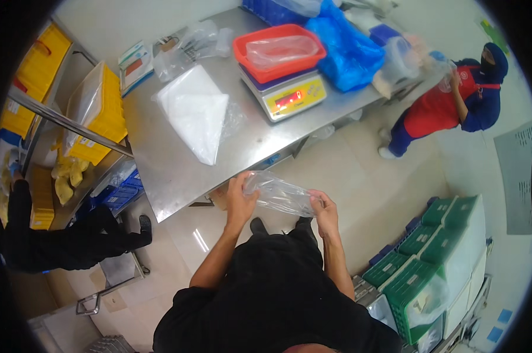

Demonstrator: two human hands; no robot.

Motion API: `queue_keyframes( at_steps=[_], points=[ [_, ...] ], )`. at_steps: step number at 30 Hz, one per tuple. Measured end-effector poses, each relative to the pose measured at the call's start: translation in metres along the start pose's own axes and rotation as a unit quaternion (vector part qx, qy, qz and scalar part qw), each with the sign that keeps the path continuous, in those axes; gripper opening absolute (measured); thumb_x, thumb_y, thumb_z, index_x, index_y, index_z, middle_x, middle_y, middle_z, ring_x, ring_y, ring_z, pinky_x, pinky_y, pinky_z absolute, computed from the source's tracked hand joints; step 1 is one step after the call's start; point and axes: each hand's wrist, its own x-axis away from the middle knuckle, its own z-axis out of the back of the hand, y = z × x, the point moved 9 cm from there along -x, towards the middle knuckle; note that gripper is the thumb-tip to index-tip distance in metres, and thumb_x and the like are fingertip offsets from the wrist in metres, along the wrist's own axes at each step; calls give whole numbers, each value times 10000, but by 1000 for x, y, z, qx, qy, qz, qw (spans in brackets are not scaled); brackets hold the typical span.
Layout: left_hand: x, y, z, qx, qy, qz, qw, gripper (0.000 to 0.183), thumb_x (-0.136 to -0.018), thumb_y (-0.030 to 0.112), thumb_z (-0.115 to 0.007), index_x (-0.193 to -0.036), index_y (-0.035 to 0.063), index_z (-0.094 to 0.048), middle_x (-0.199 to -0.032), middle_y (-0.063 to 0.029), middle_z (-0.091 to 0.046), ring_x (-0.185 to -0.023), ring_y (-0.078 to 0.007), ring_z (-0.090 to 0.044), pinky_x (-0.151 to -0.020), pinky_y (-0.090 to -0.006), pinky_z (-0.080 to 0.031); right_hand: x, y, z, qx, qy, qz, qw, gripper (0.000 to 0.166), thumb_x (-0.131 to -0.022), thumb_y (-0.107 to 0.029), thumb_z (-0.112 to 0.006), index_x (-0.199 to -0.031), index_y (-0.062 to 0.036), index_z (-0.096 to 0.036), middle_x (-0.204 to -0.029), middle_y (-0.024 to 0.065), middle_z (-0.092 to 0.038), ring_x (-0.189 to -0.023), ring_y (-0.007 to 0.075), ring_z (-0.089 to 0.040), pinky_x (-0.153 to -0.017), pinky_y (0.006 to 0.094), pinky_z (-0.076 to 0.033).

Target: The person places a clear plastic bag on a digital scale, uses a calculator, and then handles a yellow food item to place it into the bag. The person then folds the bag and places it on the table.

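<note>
A clear plastic bag (283,194) is stretched between my two hands, in front of the steel table's edge. My left hand (243,198) grips its left end, and my right hand (324,211) pinches the right end. On the steel table (160,181) lies a stack of white plastic sheets or bags (195,114). Behind the held bag, a digital scale (288,99) with a lit red display carries a red plastic basket (312,44), in which a clear bag lies. Beside the scale is a crumpled blue plastic bag (350,48).
A person in a red apron (442,106) stands at the table's right end. Another person in black (72,247) is at the left, by shelves with yellow crates (100,114). Green crates (418,278) are stacked at the lower right. Clear bags (200,39) lie at the table's back.
</note>
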Motion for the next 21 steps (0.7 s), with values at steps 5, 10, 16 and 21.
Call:
queue_keyframes(
  at_steps=[5, 10, 16, 21],
  points=[
    [-18, 2, -1, -81, 100, -18, 992, 506, -667, -66, -652, -1146, 86, -599, -1038, -141, -457, -834, -286, -546, -741, -358, -468, -28, -41, 16, 257, 70, 166, 950, 310, -721, 65, -634, -1011, -44, -628, -979, 69, -497, -931, 213, -518, -819, 308, -429],
    [-44, 24, -19, -53, 90, -65, 992, 415, -730, -67, -623, -1120, 74, -628, -977, -110, -556, -760, -232, -586, -706, -338, -482, -90, -22, 88, -263, 138, 101, 950, 222, -820, 65, -573, -1008, -47, -537, -924, 33, -540, -870, 173, -544, -776, 281, -455],
    [-88, -8, -99, 605, -16, 230, 762, 196, -891, 118, -588, -1034, -10, -630, -791, -34, -641, -695, -123, -596, -662, -271, -501, -70, 21, 30, -410, -170, -277, 852, 232, -957, -221, -509, -1130, -80, -571, -915, 70, -626, -822, 143, -600, -681, 255, -498],
    [-46, 40, -131, 477, -228, 309, 791, 210, -913, 243, -574, -848, 47, -610, -757, -7, -619, -648, -88, -575, -602, -234, -474, -97, -36, 102, -511, -361, -79, 776, 392, -965, -424, -460, -925, -62, -606, -760, 47, -623, -568, 144, -564, -452, 290, -436]
  ],
)
